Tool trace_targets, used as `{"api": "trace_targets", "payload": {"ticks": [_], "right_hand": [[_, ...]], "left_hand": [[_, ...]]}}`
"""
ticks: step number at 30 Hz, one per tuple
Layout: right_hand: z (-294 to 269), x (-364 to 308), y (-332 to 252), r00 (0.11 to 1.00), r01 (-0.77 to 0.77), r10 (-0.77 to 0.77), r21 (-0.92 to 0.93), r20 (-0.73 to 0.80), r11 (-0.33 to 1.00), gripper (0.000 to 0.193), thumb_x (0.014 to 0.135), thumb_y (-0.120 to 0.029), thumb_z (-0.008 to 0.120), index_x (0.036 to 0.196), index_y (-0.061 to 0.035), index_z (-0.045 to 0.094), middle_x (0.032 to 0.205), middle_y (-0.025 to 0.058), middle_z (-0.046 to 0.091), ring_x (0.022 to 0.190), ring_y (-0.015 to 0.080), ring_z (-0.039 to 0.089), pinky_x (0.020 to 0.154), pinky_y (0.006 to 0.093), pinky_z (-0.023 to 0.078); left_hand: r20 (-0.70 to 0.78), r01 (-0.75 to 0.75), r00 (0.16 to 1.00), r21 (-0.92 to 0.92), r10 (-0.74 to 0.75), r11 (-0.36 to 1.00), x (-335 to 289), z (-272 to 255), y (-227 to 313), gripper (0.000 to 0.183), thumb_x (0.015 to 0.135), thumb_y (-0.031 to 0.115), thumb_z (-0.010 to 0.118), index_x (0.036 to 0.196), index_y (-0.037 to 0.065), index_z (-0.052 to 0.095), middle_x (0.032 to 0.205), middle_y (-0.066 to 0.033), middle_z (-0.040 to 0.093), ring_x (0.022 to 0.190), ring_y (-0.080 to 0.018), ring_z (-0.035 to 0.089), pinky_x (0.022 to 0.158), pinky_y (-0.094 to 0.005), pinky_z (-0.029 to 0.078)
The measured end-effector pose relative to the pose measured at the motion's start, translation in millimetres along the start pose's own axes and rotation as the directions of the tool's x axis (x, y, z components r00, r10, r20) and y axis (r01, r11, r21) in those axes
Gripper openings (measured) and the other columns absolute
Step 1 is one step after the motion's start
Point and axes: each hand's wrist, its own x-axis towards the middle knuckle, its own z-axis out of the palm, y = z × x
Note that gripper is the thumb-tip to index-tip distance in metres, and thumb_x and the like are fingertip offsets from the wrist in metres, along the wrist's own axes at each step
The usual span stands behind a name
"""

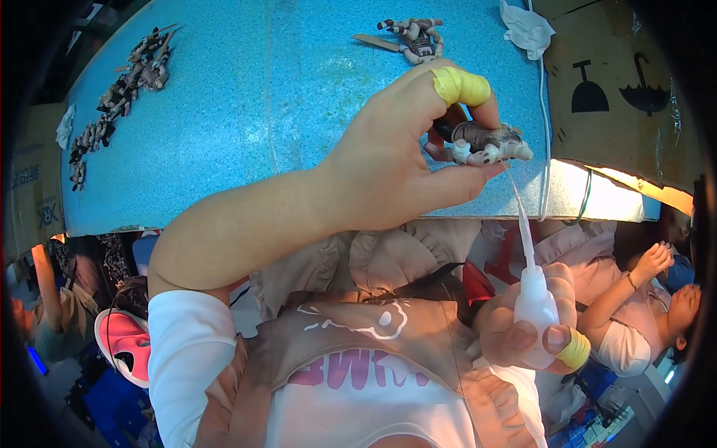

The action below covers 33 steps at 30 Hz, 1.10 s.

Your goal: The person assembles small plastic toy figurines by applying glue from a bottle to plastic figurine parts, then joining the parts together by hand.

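Over the blue table (224,112), my left hand (396,149) pinches a small brown-and-white figurine (489,140) between thumb and fingers. Yellow tape wraps one of its fingers. Lower right, my right hand (497,328) grips a white squeeze bottle (535,310), its thumb taped yellow too. The bottle's long thin nozzle points up, its tip close under the figurine; whether they touch I cannot tell. Another figurine (420,46), with a blade-like brown piece, lies on the table just beyond my left hand.
A row of several figurines (123,89) lies at the table's left. Crumpled white tissue (527,30) sits at the back right beside a white cord (544,142). Cardboard boxes (620,134) flank the table. Another person (635,299) sits at the right, with a pink-and-black object (123,345) at the left.
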Motion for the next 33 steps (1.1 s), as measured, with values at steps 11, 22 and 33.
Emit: {"api": "trace_targets", "payload": {"ticks": [11, 22, 33], "right_hand": [[4.7, -0.8, 4.4, 1.0, 0.018, -0.018, -0.037, 0.0, 0.999, 0.025, 0.075, -0.02, 0.064, 0.094, -0.0159, 0.049, 0.049, -0.0038, 0.042, 0.04, 0.0096, 0.034, 0.042, 0.026, 0.023], [3.5, -2.9, 7.1, 0.999, 0.039, -0.039, -0.075, -0.003, 0.996, 0.023, 0.076, -0.02, 0.064, 0.092, -0.0171, 0.048, 0.049, -0.0034, 0.041, 0.04, 0.0101, 0.035, 0.042, 0.0262, 0.024], [1.1, -7.6, 4.8, 0.998, 0.057, -0.058, -0.108, 0.0, 0.993, 0.021, 0.077, -0.02, 0.063, 0.091, -0.0184, 0.048, 0.049, -0.003, 0.04, 0.04, 0.0106, 0.035, 0.041, 0.0264, 0.025]], "left_hand": [[-0.012, -0.017, 1.0, 0.017, 0.018, 1.0, 0.4, 2.6, -1.3, 0.04, 0.073, -0.007, 0.064, 0.105, 0.003, 0.042, 0.097, -0.0089, 0.051, 0.089, -0.0154, 0.056, 0.08, -0.0284, 0.045], [-0.008, -0.016, 1.0, 0.052, 0.017, 0.999, 2.2, 1.3, -0.9, 0.037, 0.072, -0.008, 0.064, 0.101, 0.004, 0.044, 0.093, -0.0091, 0.054, 0.085, -0.0152, 0.056, 0.077, -0.0279, 0.045], [-0.056, -0.127, 0.989, 0.141, 0.136, 0.982, 2.3, 3.2, -4.8, 0.038, 0.069, -0.007, 0.065, 0.1, 0.004, 0.045, 0.092, -0.0085, 0.053, 0.081, -0.0146, 0.056, 0.07, -0.0261, 0.045]]}}
